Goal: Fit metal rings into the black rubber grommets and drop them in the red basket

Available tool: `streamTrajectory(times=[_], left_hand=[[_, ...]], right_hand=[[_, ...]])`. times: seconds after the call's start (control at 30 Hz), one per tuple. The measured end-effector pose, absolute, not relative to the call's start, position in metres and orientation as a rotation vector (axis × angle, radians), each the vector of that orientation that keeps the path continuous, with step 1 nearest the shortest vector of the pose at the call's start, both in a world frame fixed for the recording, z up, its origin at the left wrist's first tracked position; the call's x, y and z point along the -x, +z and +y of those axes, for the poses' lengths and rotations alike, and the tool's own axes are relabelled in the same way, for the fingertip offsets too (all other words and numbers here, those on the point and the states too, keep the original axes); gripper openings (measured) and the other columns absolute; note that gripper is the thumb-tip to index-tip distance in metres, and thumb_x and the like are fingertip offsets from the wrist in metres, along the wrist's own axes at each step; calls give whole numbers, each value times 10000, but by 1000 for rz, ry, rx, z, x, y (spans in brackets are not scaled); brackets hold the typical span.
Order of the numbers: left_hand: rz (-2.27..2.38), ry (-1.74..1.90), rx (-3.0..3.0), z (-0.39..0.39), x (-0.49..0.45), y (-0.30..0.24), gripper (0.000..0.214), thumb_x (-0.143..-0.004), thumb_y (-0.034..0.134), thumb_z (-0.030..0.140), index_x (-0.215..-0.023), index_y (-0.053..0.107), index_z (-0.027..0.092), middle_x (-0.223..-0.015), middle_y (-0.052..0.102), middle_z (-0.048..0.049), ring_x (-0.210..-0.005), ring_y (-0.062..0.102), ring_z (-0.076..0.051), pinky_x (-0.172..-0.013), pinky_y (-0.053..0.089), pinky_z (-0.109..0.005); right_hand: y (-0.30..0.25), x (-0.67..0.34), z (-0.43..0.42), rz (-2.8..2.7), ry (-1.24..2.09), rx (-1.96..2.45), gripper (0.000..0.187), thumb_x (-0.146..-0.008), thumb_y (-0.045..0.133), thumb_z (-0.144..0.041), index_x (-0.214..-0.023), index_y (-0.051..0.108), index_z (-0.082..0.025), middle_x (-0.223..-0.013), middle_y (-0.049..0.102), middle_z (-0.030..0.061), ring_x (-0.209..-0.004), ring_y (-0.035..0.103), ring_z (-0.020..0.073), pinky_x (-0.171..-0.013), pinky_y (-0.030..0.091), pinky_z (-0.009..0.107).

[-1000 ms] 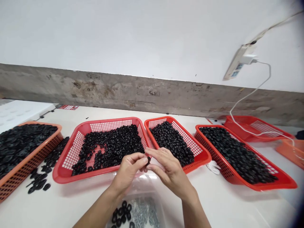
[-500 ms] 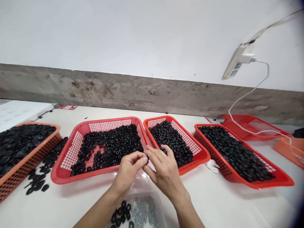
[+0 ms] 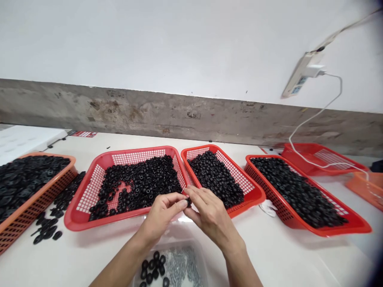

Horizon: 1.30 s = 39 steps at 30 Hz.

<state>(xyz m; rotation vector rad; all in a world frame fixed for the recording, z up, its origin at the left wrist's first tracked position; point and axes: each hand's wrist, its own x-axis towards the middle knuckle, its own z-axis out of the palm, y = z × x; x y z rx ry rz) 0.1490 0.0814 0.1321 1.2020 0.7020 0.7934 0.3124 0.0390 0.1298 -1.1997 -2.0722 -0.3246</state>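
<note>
A small black piece (image 3: 188,202) with a dull surface shows as a dark spot near the centre of the frame; fingers hide most of its outline. The bare left hand (image 3: 164,213) pinches it between thumb and forefinger, the gap closed down to the piece itself. The piece sits at those fingertips, and the bare right hand (image 3: 209,209) meets it from the right with curled fingers; whether these grip it or only touch it, I cannot tell.

A white tabletop (image 3: 236,243) spans the lower frame. From the left edge stand an orange plastic mesh basket (image 3: 44,198) of black parts, loose flat black parts (image 3: 49,232), and a wide red plastic basket (image 3: 78,221) of black rings. At bottom centre, a clear plastic box (image 3: 202,265) holds thick black rings (image 3: 151,264) beside small silvery pieces (image 3: 181,263). Rightward come a narrower red basket (image 3: 254,195) and a long red basket (image 3: 356,227), both filled with black pieces. Behind runs a white wall (image 3: 149,48) with a stained grey lower band (image 3: 164,111); a white power strip (image 3: 297,77) hangs upper right.
</note>
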Motion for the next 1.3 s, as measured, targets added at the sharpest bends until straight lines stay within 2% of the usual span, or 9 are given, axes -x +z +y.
streamTrajectory(times=[0.3,0.5,0.6,0.73,0.9,0.97,1.03,1.1,1.3], left_hand=[[722,760,-1165,82,-150,129,281,-800,720,399,-856,781,130,-704,659,-34,-679,538,-145,-679,421,-250],[725,761,-1195,81,-148,132,295,-810,706,407,-727,738,125,-641,605,-8,-627,482,-117,-638,390,-234],[720,790,-1231,81,-145,135,277,-819,705,406,-773,748,136,-713,658,-23,-697,546,-143,-699,435,-248],[798,1002,-1181,84,-139,141,266,-804,733,396,-954,760,178,-931,734,-54,-880,623,-181,-802,469,-255],[862,1294,-1052,90,-132,146,234,-838,707,355,-1005,739,194,-990,731,-45,-828,614,-125,-717,449,-209],[843,1352,-1020,91,-130,148,226,-838,711,327,-1017,727,191,-996,721,-42,-813,610,-114,-697,444,-202],[820,1383,-1009,91,-128,150,202,-844,706,296,-1011,721,185,-986,716,-39,-804,610,-104,-687,443,-191],[799,1390,-1006,90,-128,152,173,-855,693,262,-1006,719,184,-978,714,-34,-797,612,-94,-683,445,-181],[699,1403,-1014,86,-121,159,146,-854,689,226,-992,726,193,-956,721,-27,-769,617,-83,-658,460,-166]], right_hand=[[128,-313,42,-2121,-252,1139,290,-972,538,-232,-1238,563,-121,-1133,704,173,-1074,682,260,-926,586,414],[130,-308,42,-2125,-320,1047,306,-986,506,-202,-1284,532,-140,-1035,741,119,-983,712,235,-930,573,397],[131,-307,42,-2077,-316,1058,321,-1004,494,-241,-1313,512,-156,-1100,735,118,-1039,700,222,-956,542,407],[132,-320,44,-1956,-383,1162,345,-965,601,-280,-1294,541,-193,-1146,728,116,-1050,696,226,-974,482,427],[134,-342,42,-1519,-512,1545,588,-892,694,-379,-1409,485,-192,-1297,640,170,-1160,628,326,-980,459,506],[136,-342,37,-1463,-445,1547,489,-902,682,-353,-1348,557,-200,-1270,662,139,-1133,642,307,-980,473,488],[139,-334,30,-1499,-347,1486,266,-923,654,-284,-1181,667,-218,-1147,722,88,-1038,683,261,-953,495,444],[144,-323,23,-1592,-237,1429,131,-932,637,-240,-1042,708,-227,-1029,753,53,-945,704,223,-899,514,397],[148,-286,9,-1981,209,1369,138,-974,574,-267,-1015,691,-205,-927,746,50,-840,686,179,-787,509,317]])
